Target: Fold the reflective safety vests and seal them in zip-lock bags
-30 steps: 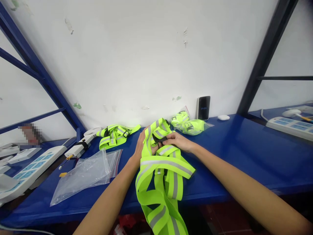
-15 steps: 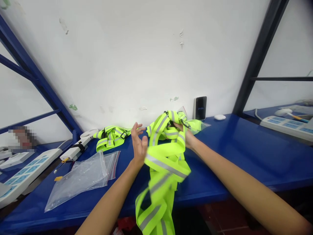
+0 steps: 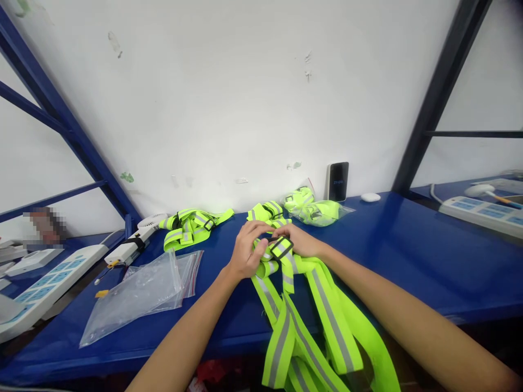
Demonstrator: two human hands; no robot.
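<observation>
A neon-yellow reflective harness (image 3: 333, 316) with grey stripes hangs from both hands, its straps trailing over the front edge of the blue table. My left hand (image 3: 248, 251) is closed on the harness at its gathered top, thumb toward the black buckle (image 3: 281, 248). On the other side of that buckle, my right hand (image 3: 301, 242) grips the same bundle, its fingertips partly hidden behind the straps. Just beyond the hands lies another folded reflective harness (image 3: 267, 211). A further loose reflective harness (image 3: 194, 226) rests to the left, near the wall.
Clear zip bags (image 3: 134, 294) lie at the left front. Bagged yellow harnesses (image 3: 321, 212) sit at the back, beside a small upright black-screened device (image 3: 338, 182) and a white oval object (image 3: 370, 197). A white fan (image 3: 153, 220) and power strip (image 3: 61, 283) stand left.
My left hand has gone from open beside the harness to closed on it. Both hands have come together lower down, and the straps now spread to the right.
</observation>
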